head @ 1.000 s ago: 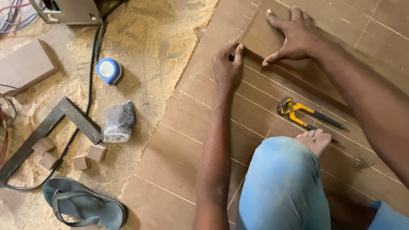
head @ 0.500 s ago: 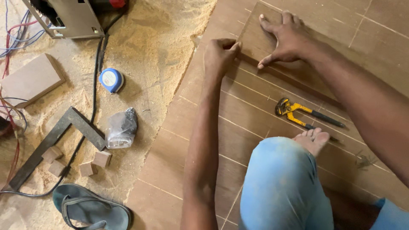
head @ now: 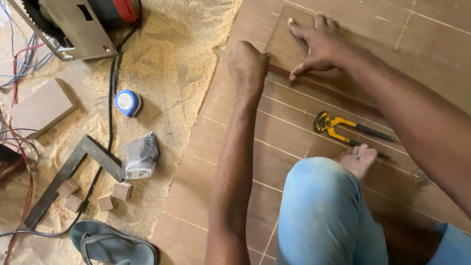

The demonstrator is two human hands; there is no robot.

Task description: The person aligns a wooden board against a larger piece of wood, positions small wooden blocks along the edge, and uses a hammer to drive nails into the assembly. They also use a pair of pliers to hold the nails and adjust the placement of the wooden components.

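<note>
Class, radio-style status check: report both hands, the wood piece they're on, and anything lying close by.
Left hand fisted at small brown panel's near corner. Right hand flat on panel. Yellow-handled pincers lying apart, beside bare foot.

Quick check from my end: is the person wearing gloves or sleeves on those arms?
No. Both the left hand and the right hand are bare, with no gloves, rings or watch showing. Both forearms are uncovered as far as the view reaches. Light blue trousers cover the knee.

Both arms reach forward over the wooden panel (head: pixel 294 34): the left hand (head: pixel 248 64) curls knuckles-up at its near left edge, while the right hand (head: pixel 316 44) lies flat, fingers spread, pressing on its surface.
</note>
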